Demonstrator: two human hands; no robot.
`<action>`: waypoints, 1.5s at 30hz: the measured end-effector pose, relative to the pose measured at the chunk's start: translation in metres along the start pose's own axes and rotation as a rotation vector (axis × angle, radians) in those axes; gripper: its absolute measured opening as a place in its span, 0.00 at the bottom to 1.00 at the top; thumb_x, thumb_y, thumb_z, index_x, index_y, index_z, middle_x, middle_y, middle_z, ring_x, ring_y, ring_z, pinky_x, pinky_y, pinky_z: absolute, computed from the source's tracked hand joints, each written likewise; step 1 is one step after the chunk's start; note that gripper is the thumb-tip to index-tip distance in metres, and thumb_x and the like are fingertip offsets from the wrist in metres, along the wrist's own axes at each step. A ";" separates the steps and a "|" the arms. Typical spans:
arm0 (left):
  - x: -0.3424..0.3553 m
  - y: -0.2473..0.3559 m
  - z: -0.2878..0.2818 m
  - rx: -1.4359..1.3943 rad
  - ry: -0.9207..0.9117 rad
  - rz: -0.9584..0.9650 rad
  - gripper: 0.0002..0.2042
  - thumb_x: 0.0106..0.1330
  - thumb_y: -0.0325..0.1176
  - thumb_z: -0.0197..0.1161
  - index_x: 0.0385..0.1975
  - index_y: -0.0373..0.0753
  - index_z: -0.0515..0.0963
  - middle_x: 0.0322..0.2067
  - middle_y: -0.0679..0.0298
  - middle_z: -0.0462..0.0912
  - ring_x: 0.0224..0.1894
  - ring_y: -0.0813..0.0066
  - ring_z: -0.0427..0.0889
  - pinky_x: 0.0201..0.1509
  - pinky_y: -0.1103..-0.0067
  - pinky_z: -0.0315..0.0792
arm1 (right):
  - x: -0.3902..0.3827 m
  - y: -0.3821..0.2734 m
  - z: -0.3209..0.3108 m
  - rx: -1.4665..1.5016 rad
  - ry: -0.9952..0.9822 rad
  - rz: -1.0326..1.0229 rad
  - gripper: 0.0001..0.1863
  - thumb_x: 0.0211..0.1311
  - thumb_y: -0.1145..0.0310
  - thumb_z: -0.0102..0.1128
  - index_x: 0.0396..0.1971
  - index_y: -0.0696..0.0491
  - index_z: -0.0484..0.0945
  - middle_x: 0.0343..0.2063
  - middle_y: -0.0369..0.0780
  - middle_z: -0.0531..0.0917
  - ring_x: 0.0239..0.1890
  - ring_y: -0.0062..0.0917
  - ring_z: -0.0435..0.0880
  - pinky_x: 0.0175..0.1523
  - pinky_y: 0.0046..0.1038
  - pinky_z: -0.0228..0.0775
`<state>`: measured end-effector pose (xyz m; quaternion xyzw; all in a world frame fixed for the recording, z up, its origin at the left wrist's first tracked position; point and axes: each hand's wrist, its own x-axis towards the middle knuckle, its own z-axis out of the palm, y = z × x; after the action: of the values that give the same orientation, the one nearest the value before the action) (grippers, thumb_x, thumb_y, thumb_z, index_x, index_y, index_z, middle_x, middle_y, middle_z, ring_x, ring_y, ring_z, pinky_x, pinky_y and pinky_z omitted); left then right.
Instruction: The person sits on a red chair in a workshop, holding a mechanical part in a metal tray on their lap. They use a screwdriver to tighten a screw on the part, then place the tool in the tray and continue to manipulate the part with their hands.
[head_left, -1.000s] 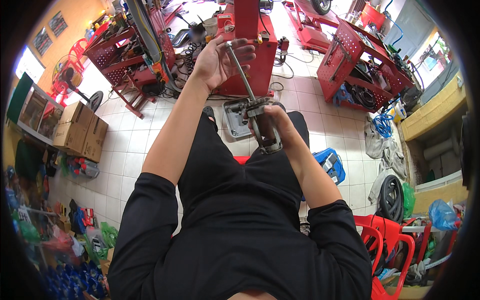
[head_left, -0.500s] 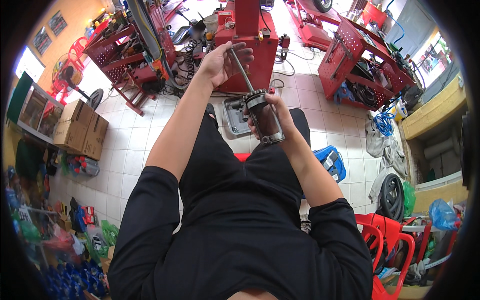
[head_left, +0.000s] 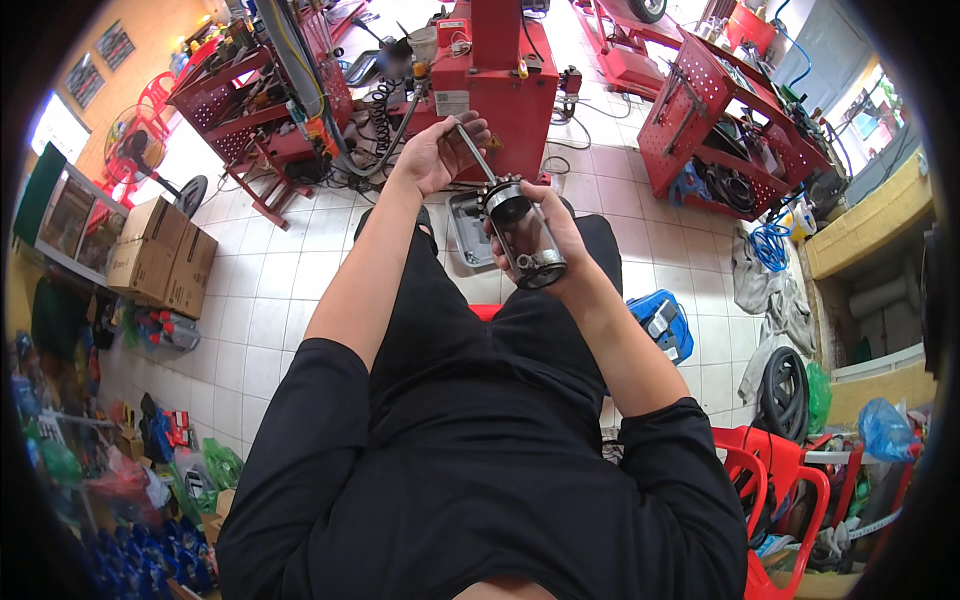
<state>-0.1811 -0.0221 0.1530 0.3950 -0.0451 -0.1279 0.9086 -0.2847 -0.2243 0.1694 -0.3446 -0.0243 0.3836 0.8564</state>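
My right hand (head_left: 550, 225) is wrapped around a metal cylinder with a clear barrel (head_left: 523, 235), held upward at a slant above my right thigh. A dark round piston shows inside near its upper end, beside a metal cap. A silver rod (head_left: 472, 148) sticks out toward the upper left. My left hand (head_left: 440, 155) is at the rod's far end, palm turned up and fingers loosely apart, with the tip against the thumb and fingers. A grey tray (head_left: 465, 240) lies on the floor beyond, partly hidden behind the cylinder.
A red machine (head_left: 495, 105) with hoses stands ahead, between two red tool carts (head_left: 215, 105) (head_left: 680, 150). Cardboard boxes (head_left: 175, 260) are at left. A blue case (head_left: 660, 325), tyre (head_left: 785, 395) and red chair (head_left: 745, 450) are at right.
My left hand has moved down toward the cylinder with the rod end, and less rod shows outside. The cylinder in my right hand has turned, showing more of its clear barrel.
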 end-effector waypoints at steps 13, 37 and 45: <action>-0.003 0.013 -0.004 -0.022 -0.111 -0.047 0.19 0.68 0.48 0.52 0.45 0.37 0.73 0.42 0.61 0.82 0.49 0.65 0.79 0.51 0.71 0.75 | -0.004 0.001 0.008 -0.032 0.005 -0.011 0.25 0.61 0.47 0.45 0.37 0.58 0.72 0.27 0.43 0.79 0.23 0.29 0.81 0.26 0.31 0.77; -0.009 0.031 0.027 0.082 0.075 0.069 0.15 0.65 0.47 0.57 0.36 0.41 0.71 0.30 0.64 0.79 0.36 0.68 0.81 0.43 0.71 0.78 | -0.001 0.009 0.003 -0.473 0.060 -0.093 0.20 0.58 0.56 0.59 0.39 0.58 0.72 0.27 0.41 0.79 0.21 0.28 0.81 0.27 0.27 0.76; -0.024 0.021 0.109 0.251 -0.004 0.318 0.15 0.71 0.47 0.48 0.27 0.43 0.67 0.14 0.76 0.57 0.13 0.88 0.57 0.14 0.86 0.47 | 0.021 0.024 -0.027 -0.895 0.281 -0.535 0.32 0.50 0.63 0.70 0.49 0.63 0.64 0.31 0.41 0.81 0.36 0.20 0.80 0.39 0.24 0.74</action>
<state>-0.2204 -0.0787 0.2435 0.4931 -0.1241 0.0232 0.8608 -0.2772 -0.2147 0.1291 -0.7056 -0.1576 0.0548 0.6887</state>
